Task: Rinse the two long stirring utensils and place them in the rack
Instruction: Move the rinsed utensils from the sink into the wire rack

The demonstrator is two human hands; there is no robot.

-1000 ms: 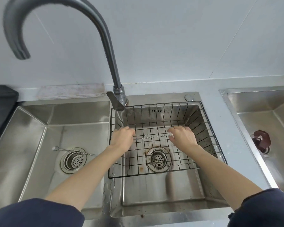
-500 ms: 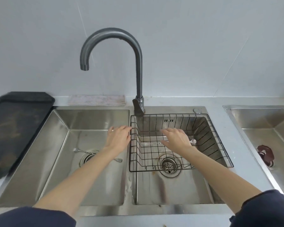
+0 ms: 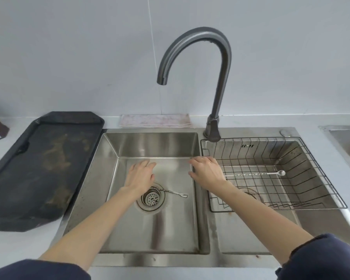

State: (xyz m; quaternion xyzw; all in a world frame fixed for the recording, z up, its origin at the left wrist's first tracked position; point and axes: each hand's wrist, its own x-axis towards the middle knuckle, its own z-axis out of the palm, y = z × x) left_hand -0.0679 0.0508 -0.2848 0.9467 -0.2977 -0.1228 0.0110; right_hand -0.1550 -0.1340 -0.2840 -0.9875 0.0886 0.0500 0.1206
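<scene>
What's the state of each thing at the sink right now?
Faucet: no water visible.
Spoon-tipped stirrer: lying in wire rack.
Fork-tipped stirrer: lying across left basin drain.
Left hand: open, empty.
Right hand: open, empty.

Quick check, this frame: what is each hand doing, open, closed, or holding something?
Left hand: open, empty, above the left basin.
Right hand: open, empty, at the divider beside the rack.

Open basin [image 3: 170,225] beneath faucet [image 3: 200,37]
</scene>
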